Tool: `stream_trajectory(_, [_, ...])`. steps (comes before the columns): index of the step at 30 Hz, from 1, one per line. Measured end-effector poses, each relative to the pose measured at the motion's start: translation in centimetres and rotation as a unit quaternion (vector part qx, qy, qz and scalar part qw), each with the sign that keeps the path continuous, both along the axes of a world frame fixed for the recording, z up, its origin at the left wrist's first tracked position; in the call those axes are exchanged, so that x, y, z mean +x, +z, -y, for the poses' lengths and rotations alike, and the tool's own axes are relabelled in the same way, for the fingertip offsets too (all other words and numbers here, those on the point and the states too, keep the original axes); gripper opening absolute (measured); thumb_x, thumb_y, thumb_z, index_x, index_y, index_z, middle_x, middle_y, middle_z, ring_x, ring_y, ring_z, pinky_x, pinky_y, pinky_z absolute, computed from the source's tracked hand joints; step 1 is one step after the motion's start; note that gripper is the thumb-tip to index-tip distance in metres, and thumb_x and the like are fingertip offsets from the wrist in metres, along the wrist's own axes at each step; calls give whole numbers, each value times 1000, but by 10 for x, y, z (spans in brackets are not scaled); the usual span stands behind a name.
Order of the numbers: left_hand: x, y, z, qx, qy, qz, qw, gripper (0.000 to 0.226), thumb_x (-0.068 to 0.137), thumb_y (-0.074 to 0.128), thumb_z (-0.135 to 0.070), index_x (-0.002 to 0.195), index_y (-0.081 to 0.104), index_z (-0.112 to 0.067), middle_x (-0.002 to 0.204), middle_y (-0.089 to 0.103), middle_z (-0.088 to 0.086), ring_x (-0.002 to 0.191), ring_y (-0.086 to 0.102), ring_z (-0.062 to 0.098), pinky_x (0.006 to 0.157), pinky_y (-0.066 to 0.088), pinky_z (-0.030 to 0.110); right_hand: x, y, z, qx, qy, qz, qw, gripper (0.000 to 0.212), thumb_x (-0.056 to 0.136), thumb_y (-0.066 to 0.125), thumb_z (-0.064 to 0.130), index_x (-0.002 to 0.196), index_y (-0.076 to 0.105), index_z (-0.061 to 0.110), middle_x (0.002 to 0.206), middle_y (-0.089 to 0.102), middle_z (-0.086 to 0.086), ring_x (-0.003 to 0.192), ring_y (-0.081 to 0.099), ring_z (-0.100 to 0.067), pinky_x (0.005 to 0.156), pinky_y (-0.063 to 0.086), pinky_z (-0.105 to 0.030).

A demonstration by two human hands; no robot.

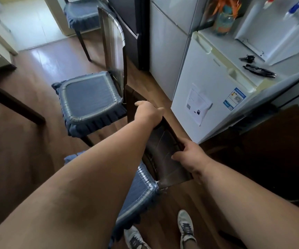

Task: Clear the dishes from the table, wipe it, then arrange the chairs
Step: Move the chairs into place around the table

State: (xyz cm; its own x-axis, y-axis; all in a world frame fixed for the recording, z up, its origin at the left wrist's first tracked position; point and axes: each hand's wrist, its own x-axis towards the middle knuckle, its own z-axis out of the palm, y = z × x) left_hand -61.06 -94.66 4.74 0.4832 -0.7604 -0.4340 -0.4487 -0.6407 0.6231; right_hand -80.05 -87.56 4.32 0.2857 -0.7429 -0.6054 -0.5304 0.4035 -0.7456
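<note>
Directly below me stands a dark wooden chair with a blue cushion (138, 193). My left hand (147, 112) grips the far end of its dark backrest (164, 148), and my right hand (190, 155) grips the near side of the same backrest. A second chair with a blue cushion (89, 97) stands just ahead on the left, its backrest upright. A third blue-cushioned chair (80, 15) sits farther back near the doorway. The dark table edge (12, 103) shows at the far left.
A small white fridge (202, 87) stands close on the right with sunglasses (260, 70) and a water dispenser (274, 27) on top. A taller grey fridge (168, 42) is behind it. My two shoes (186, 229) are on the wooden floor. A dark mat (270, 150) lies right.
</note>
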Motion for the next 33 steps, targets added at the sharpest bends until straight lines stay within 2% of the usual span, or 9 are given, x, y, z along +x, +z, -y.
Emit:
stream_trajectory(4, [17, 10, -11, -6, 24, -7, 1000, 99, 101, 69, -39, 158, 12, 18, 110, 66, 11, 95, 63, 22, 77, 52, 33, 18, -1, -14, 18, -40, 14, 999, 53, 90, 63, -22, 125, 66, 19, 85, 74, 0, 56, 73, -5, 52, 60, -21])
stream_trajectory(9, [38, 2, -30, 10, 22, -8, 1000, 109, 101, 71, -42, 162, 1, 15, 137, 66, 15, 124, 66, 30, 94, 55, 35, 45, -17, -35, 54, -55, 38, 996, 64, 85, 67, -20, 137, 69, 18, 89, 82, 1, 75, 80, -16, 62, 65, -34])
stream_trajectory(13, [67, -3, -44, 2, 39, 9, 999, 105, 100, 71, -39, 164, 6, 11, 146, 62, 16, 132, 62, 31, 105, 56, 40, 74, -23, -44, 59, -33, 49, 997, 63, 84, 71, -19, 124, 68, 30, 80, 82, 11, 74, 79, -8, 62, 62, -28])
stream_trajectory(18, [111, 0, -61, -7, 80, 0, 997, 105, 97, 74, -38, 165, 9, 8, 132, 68, 14, 117, 69, 29, 83, 57, 34, 115, -17, -49, 49, 1, 60, 997, 77, 80, 74, -17, 147, 66, 19, 105, 79, 5, 94, 77, -16, 83, 64, -37])
stream_trajectory(21, [145, -1, -72, -15, 100, -2, 995, 92, 87, 77, -40, 155, 37, 7, 121, 71, 14, 108, 72, 30, 73, 57, 35, 141, -15, -53, 76, 11, 74, 994, 87, 82, 74, -20, 157, 56, 20, 108, 78, 0, 90, 78, -18, 75, 66, -36])
stream_trajectory(24, [173, 1, -87, -11, 112, 2, 994, 93, 78, 77, -42, 150, 44, 6, 115, 71, 12, 102, 70, 30, 68, 55, 34, 168, -11, -63, 81, 28, 78, 993, 87, 82, 74, -20, 157, 56, 20, 102, 77, 6, 79, 75, -6, 61, 60, -23])
stream_trajectory(28, [207, -5, -108, -7, 112, 8, 994, 72, 75, 78, -41, 129, 58, 1, 107, 72, 11, 93, 70, 28, 56, 46, 30, 198, -20, -84, 98, 30, 75, 992, 85, 80, 74, -20, 154, 60, 21, 108, 80, 1, 86, 79, -15, 66, 62, -28])
stream_trajectory(31, [227, -14, -126, -5, 110, 8, 994, 72, 82, 80, -38, 135, 55, 3, 111, 71, 13, 91, 64, 26, 57, 42, 29, 220, -28, -102, 103, 34, 70, 992, 89, 79, 76, -19, 156, 59, 23, 116, 80, -4, 101, 79, -24, 83, 66, -41])
stream_trajectory(33, [238, -18, -139, -7, 116, 12, 993, 77, 86, 80, -37, 143, 47, 3, 116, 67, 11, 99, 62, 27, 69, 47, 32, 234, -31, -114, 109, 35, 75, 991, 89, 81, 75, -20, 157, 57, 23, 114, 79, -2, 102, 78, -24, 90, 66, -46])
